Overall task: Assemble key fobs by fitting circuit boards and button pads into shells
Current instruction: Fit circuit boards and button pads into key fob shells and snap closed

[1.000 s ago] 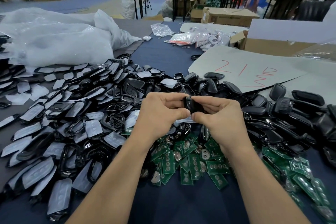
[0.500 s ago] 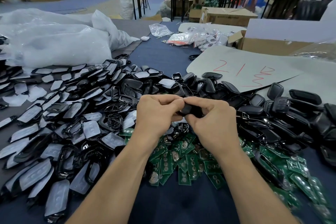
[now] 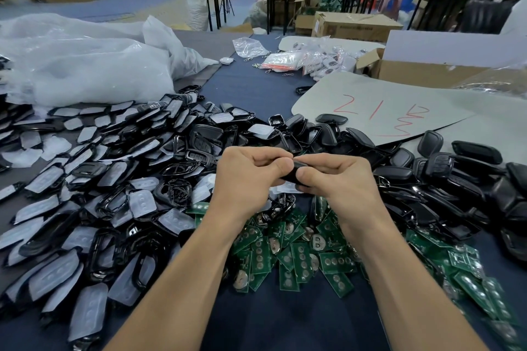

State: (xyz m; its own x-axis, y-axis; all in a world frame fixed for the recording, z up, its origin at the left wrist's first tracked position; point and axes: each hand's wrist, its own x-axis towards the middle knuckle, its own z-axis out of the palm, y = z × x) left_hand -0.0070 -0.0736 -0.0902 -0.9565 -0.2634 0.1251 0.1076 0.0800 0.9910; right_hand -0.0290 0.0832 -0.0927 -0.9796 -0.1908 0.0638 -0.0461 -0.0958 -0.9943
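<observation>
Held a black key fob (image 3: 293,172) up over the middle of the desk (image 3: 285,322), just above a heap of green circuit boards (image 3: 296,253). Gripped its left end in the curled fingers of the left hand (image 3: 251,177) and its right end in the right hand (image 3: 333,179), thumb pressed on the near side, with most of the fob hidden by fingers. Flanked on the left by a wide pile of black frames and pale button pads (image 3: 114,179), on the right by closed black shells (image 3: 427,179) beside a grey card sheet (image 3: 385,105) marked in red. Backed by big clear plastic bags (image 3: 85,71) far left and an open cardboard box (image 3: 427,71) far right.
</observation>
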